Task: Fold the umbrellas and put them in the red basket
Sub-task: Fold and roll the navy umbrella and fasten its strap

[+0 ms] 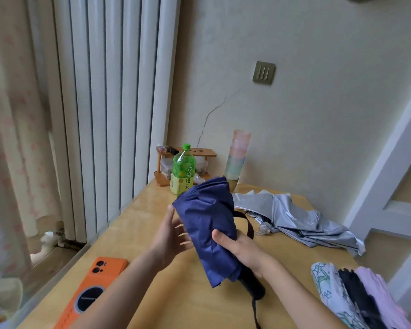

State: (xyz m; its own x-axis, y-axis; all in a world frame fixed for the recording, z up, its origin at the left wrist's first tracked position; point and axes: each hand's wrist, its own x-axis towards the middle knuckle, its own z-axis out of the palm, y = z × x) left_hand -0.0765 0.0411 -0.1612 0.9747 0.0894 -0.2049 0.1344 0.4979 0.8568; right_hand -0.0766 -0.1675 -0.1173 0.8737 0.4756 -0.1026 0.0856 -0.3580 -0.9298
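Not much of the person in shot tbh, just two arms over the worktop (pixel 152 217). Both are bare from the worktop's near edge right up to the fingertips. The left forearm (pixel 128 281) is slim and smooth, and the right forearm (pixel 301 302) is the same sort of build. The left hand (pixel 173 233), nearer the worktop's left side, has slender fingers with pale nail tips (pixel 179 226) that catch the light, though they're a bit smeared by blur. The right hand (pixel 240 250) shows a short, rounded thumbnail (pixel 217 233).
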